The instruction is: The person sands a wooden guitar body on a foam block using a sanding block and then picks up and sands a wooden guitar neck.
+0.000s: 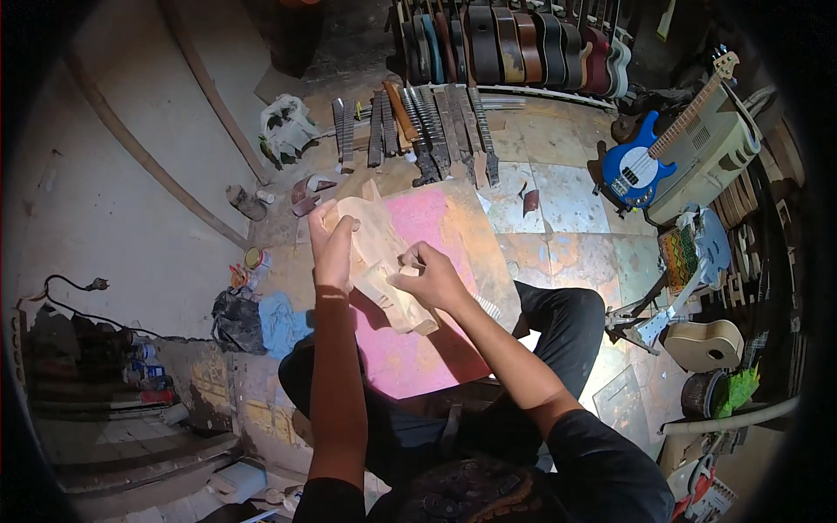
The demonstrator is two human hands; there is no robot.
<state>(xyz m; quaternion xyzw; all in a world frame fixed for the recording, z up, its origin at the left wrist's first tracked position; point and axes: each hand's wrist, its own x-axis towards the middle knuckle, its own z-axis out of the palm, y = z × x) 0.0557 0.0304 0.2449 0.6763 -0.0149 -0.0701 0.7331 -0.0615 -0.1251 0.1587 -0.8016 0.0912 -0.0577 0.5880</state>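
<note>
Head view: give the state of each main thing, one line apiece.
Wooden piece, held, tilted
Left hand, gripping the wood
Right hand, fingers bent against the wood
Pink board, lying beneath the wood
Blue guitar, standing tilted
Guitar necks, lying side by side
Far guitars, in a row
Plug, unplugged

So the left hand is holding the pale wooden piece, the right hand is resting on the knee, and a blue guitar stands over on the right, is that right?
Not quite: the head view shows the right hand at the pale wooden piece too, not on the knee. The rest holds.
</note>
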